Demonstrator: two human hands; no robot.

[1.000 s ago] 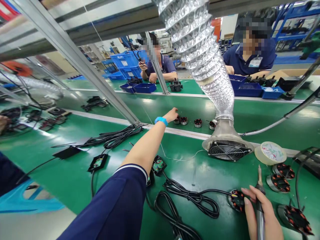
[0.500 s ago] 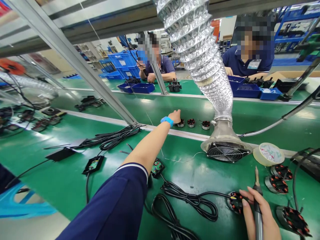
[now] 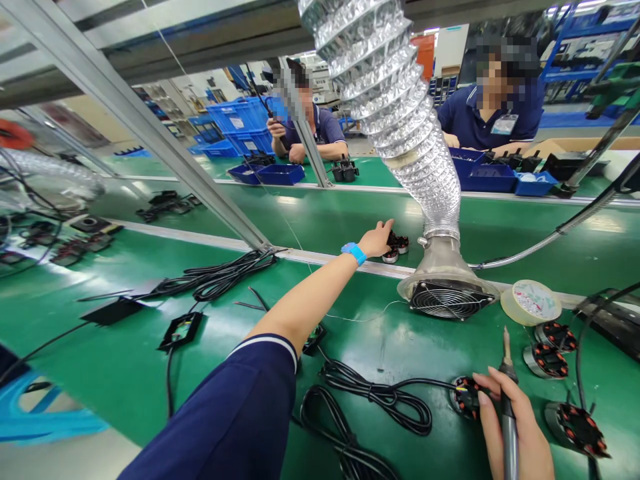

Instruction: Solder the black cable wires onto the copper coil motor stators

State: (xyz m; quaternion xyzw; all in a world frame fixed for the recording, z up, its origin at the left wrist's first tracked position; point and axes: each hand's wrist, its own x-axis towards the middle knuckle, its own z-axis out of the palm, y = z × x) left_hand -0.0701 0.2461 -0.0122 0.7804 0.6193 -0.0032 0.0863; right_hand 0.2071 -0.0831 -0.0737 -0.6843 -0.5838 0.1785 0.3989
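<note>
My left hand [image 3: 375,241] reaches far forward, fingers stretched out against a small cluster of motor stators [image 3: 401,247] with black and copper windings. The hand partly hides them. In my right hand [image 3: 523,427] is a soldering iron [image 3: 509,413], its tip pointing up and away. Fingertips of that hand also touch a wired stator [image 3: 466,397] on the green bench. A black cable [image 3: 400,403], coiled and tied, runs into this stator from a small circuit board box [image 3: 314,339], partly covered by my left arm.
A fume extractor [image 3: 453,300] hangs ahead from a silver duct [image 3: 395,120]. Near a solder spool-like round container [image 3: 531,302] sit more stators [image 3: 546,361]. Open black boxes [image 3: 181,331] and cables [image 3: 220,277] lie left. Two people sit across, beside blue bins [image 3: 283,175].
My left hand has moved right along the far strip, and the stators there, spaced apart before, are now bunched together. My right hand keeps the soldering iron and its place at the wired stator.
</note>
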